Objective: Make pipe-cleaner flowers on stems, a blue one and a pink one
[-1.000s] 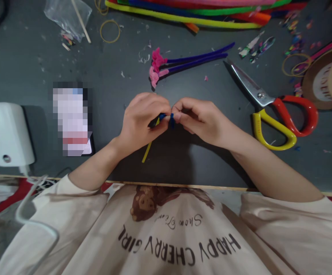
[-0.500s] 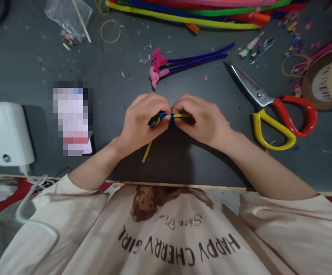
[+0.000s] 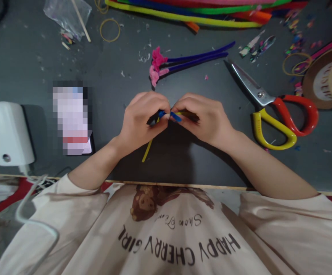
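Observation:
My left hand (image 3: 147, 116) pinches a blue pipe cleaner (image 3: 176, 117) together with a yellow one (image 3: 146, 151), whose end hangs below the palm. Fingertips meeting it, my right hand (image 3: 202, 116) is closed on the same pieces, with yellow showing inside its curled fingers. The blue end sticks out between the two hands, slanting down to the right. How the strands join is hidden by my fingers. Beyond the hands lie two purple stems with a bright pink flower (image 3: 158, 58) and a light pink one (image 3: 154, 75).
Red and yellow scissors (image 3: 261, 95) lie on the right, beside a round spool (image 3: 317, 82). Colourful pipe cleaners (image 3: 211, 20) stretch along the back. On the left are a phone (image 3: 71, 118), a white device (image 3: 8, 133) with a cable, a rubber band (image 3: 110, 30) and a plastic bag (image 3: 65, 17).
The blue end between my hands pointed straight down and now slants right, over the fingers of my right hand. My right hand has shifted slightly to the right.

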The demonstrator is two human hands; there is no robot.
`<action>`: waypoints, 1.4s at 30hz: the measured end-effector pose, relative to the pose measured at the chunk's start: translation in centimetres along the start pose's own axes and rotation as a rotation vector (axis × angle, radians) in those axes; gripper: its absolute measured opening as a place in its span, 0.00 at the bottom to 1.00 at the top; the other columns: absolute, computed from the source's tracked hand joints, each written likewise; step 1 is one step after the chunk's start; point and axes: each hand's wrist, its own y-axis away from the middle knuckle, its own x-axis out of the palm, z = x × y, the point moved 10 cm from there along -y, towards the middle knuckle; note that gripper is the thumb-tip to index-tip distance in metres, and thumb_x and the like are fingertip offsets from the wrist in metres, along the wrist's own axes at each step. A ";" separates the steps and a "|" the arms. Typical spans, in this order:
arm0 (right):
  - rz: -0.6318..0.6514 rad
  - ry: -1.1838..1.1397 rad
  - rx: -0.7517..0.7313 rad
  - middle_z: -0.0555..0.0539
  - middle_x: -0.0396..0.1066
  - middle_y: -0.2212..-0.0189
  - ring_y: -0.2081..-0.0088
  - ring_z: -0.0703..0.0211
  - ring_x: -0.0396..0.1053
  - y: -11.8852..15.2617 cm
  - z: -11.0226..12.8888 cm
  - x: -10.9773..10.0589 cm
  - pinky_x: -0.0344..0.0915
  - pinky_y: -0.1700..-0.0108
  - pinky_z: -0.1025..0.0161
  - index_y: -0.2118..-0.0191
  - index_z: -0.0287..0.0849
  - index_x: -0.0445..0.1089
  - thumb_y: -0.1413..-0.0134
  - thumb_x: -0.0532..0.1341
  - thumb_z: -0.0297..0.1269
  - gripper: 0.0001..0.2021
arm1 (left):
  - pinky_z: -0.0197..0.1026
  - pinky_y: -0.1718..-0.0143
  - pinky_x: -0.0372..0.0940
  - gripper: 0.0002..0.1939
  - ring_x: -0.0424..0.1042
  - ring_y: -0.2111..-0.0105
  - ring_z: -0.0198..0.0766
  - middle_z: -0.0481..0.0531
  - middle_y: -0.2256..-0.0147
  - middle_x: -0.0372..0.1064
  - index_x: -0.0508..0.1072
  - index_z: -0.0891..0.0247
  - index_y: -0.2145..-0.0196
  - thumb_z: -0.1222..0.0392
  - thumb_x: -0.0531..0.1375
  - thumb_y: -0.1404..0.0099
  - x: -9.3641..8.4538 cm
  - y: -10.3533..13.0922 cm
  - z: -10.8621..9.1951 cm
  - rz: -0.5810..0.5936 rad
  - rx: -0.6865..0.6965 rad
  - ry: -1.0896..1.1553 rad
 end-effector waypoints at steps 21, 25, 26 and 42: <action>0.264 -0.858 0.689 0.54 0.63 0.84 0.87 0.73 0.54 1.1 -3.1 3.9 0.46 0.87 0.70 0.78 0.41 0.62 0.42 0.59 0.41 0.16 | 0.49 0.43 0.66 0.06 0.76 0.65 0.33 0.45 0.64 0.74 0.68 0.54 0.61 0.64 0.54 0.33 1.0 1.0 -0.4 0.048 0.103 -0.064; -0.007 -0.399 0.462 0.51 0.71 0.73 0.78 0.69 0.64 0.0 -3.1 0.1 0.58 0.77 0.68 0.70 0.42 0.67 0.41 0.59 0.36 0.07 | 0.48 0.49 0.69 0.03 0.76 0.62 0.36 0.46 0.64 0.75 0.67 0.56 0.65 0.62 0.55 0.33 0.5 0.3 0.5 0.042 -0.007 -0.074; -0.061 -0.294 0.395 0.50 0.72 0.69 0.75 0.67 0.66 -0.1 -2.6 -0.7 0.61 0.74 0.66 0.68 0.43 0.68 0.41 0.58 0.35 0.05 | 0.47 0.51 0.69 0.03 0.76 0.62 0.36 0.46 0.65 0.75 0.66 0.56 0.66 0.63 0.56 0.34 0.2 0.2 0.5 0.027 -0.014 -0.075; 0.000 0.113 0.102 0.46 0.73 0.62 0.63 0.59 0.70 0.0 -0.1 -0.5 0.65 0.62 0.60 0.62 0.44 0.70 0.35 0.52 0.36 0.10 | 0.46 0.54 0.70 0.04 0.76 0.64 0.36 0.48 0.67 0.75 0.68 0.57 0.67 0.61 0.55 0.34 0.3 0.0 0.7 0.028 -0.034 -0.110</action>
